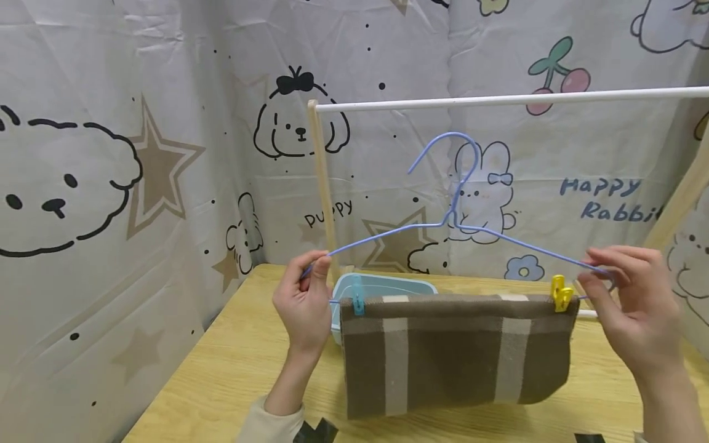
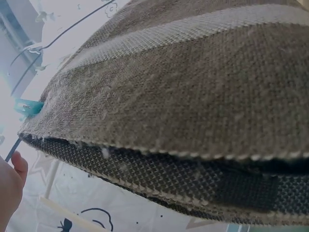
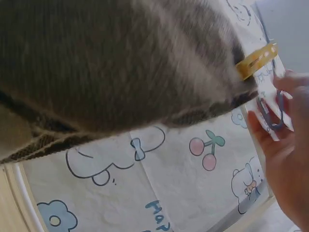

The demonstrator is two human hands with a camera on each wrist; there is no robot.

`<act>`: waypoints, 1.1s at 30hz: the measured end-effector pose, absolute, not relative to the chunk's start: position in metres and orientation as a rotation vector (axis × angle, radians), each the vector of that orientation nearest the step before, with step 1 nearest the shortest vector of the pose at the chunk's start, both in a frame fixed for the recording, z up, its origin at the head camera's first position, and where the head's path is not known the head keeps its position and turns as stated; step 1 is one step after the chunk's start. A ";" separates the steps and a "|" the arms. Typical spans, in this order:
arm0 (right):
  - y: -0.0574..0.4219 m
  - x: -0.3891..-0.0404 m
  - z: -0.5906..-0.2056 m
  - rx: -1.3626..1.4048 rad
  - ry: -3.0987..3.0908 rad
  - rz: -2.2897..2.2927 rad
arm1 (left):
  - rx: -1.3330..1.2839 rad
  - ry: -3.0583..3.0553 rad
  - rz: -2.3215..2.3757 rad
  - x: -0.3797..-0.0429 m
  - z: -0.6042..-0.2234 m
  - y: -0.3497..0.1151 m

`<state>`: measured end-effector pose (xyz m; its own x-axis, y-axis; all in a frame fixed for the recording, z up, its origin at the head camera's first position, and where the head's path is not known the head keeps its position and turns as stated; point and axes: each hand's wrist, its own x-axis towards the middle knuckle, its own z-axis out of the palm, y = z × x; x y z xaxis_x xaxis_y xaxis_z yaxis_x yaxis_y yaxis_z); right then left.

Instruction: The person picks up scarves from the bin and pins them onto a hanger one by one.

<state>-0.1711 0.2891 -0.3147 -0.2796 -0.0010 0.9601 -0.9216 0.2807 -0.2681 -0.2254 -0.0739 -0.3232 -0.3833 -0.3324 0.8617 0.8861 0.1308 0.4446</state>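
Note:
A blue wire hanger is held up in front of the rack, its hook upward. My left hand pinches its left end, and my right hand grips the right end. Over the hanger's lower bar hangs a folded brown scarf with pale stripes. A teal clothespin clips the scarf near its left edge, and a yellow clothespin does so near the right edge. The left wrist view shows the knitted scarf from below. In the right wrist view, fingers curl about the hanger's corner beside the yellow clothespin.
Behind the scarf, a light-blue plastic basket stands on the wooden table. A rack with wooden sides and a white top rod rises beyond the hanger. A printed curtain encloses the back and left.

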 end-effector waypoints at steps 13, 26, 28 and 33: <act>0.292 -0.172 -0.320 0.633 -1.500 0.958 | -0.663 -1.520 -1.554 -0.231 -0.329 -0.076; 0.306 -0.171 -0.324 0.595 -1.432 1.215 | -0.594 -1.654 -1.704 -0.260 -0.335 -0.103; 0.309 -0.171 -0.326 0.560 -1.406 1.226 | -0.510 -1.715 -1.727 -0.269 -0.342 -0.109; 0.318 -0.172 -0.330 0.483 -1.410 1.189 | -0.329 -1.913 -1.759 -0.295 -0.360 -0.121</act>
